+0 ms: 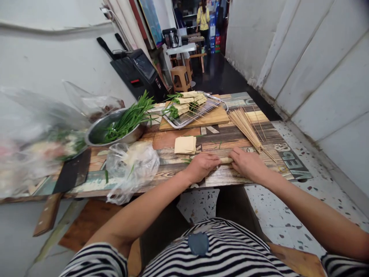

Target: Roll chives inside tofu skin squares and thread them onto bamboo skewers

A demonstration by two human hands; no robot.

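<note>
A pale rolled tofu sheet (pixel 225 160) lies low over the table's front part, pinched at its two ends. My left hand (pixel 203 166) is closed on its left end, and my right hand (pixel 248 163) grips the right end. Whether greens are inside the roll is hidden. Just beyond my left hand sits a stack of square tofu sheets (pixel 184 145), with bits of green around it. Bamboo skewers (pixel 245 127) lie in a loose bundle past my right hand. Farther back, a metal tray (pixel 180 124) bears several skewered tofu rolls (pixel 187 100) with greens sticking out.
A steel bowl (pixel 92 134) of long green chives (pixel 129 119) stands at the left. Nearer are a crumpled plastic bag (pixel 134 165) and a cleaver (pixel 72 171), its handle over the table edge. The tray rests on a wooden board (pixel 221 115). A person (pixel 203 19) stands far back.
</note>
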